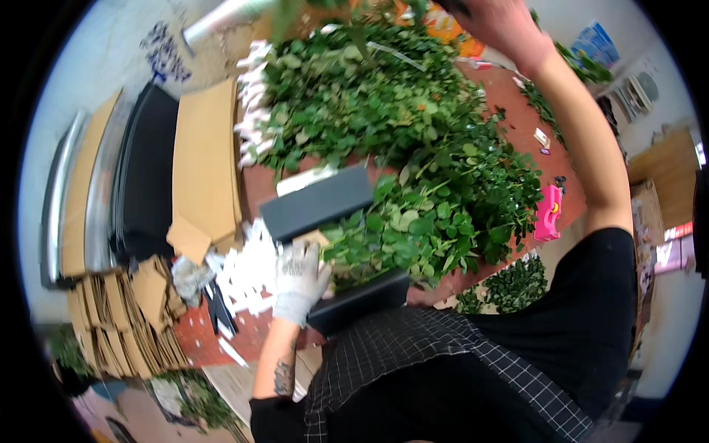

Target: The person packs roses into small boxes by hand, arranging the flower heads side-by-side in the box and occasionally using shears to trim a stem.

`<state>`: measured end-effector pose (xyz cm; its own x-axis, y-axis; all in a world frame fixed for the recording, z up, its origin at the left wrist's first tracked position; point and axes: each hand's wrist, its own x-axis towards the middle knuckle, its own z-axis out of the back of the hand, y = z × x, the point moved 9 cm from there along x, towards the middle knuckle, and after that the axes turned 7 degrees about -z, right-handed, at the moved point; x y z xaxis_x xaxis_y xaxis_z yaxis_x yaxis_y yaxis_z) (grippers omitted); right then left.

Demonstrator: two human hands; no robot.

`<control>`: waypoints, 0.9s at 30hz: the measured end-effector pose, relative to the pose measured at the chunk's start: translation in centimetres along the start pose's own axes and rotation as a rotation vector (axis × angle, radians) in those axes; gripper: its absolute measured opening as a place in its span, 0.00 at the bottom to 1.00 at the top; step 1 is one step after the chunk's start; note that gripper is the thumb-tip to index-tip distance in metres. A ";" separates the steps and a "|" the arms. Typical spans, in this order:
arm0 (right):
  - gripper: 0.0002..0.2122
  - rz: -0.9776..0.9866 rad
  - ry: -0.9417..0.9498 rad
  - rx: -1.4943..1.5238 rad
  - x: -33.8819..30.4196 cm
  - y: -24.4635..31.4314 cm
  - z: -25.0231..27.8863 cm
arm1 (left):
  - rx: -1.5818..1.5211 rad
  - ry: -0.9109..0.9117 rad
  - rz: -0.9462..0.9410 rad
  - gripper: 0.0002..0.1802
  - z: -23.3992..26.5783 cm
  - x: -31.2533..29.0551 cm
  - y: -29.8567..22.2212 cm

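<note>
My left hand point(301, 282), in a pale knitted glove, is closed at the stem end of a bunch of green leafy stems point(413, 236) near the table's front edge. A dark grey block point(317, 201) lies just beyond it, and a black padded piece point(360, 301) lies nearer my body. My right hand point(506, 33) is stretched far forward at the top edge of the view. Its fingers are partly cut off and blurred, next to something dark, so its grip is unclear. Beneath and left of it spreads a large heap of leafy stems point(369, 96).
White wrapped stem ends point(253, 103) line the heap's left side. Cardboard sheets point(204, 159) and black sheets point(144, 173) stand at the left. Black-handled scissors point(219, 308) lie by white pieces point(251, 269). A pink tool point(547, 214) sits at the reddish table's point(528, 136) right edge.
</note>
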<state>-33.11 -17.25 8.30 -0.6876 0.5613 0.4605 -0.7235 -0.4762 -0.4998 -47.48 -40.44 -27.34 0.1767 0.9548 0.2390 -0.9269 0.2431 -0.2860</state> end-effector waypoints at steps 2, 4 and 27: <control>0.19 0.080 -0.015 0.076 -7.7 2.8 -3.3 | -0.104 -0.056 -0.007 0.25 0.2 0.2 -0.5; 0.18 0.253 -0.196 0.112 -14.9 7.2 -5.3 | -0.115 0.021 -0.017 0.26 -0.6 1.1 -1.3; 0.19 0.310 0.297 0.654 -20.8 30.0 -11.5 | -0.039 0.197 0.163 0.16 -0.8 -0.2 -0.9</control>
<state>-39.77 -35.45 -24.70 -0.8859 0.4509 0.1091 -0.4534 -0.8913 0.0023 -46.37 -40.75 -27.90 0.0907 0.9959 0.0026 -0.9355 0.0861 -0.3428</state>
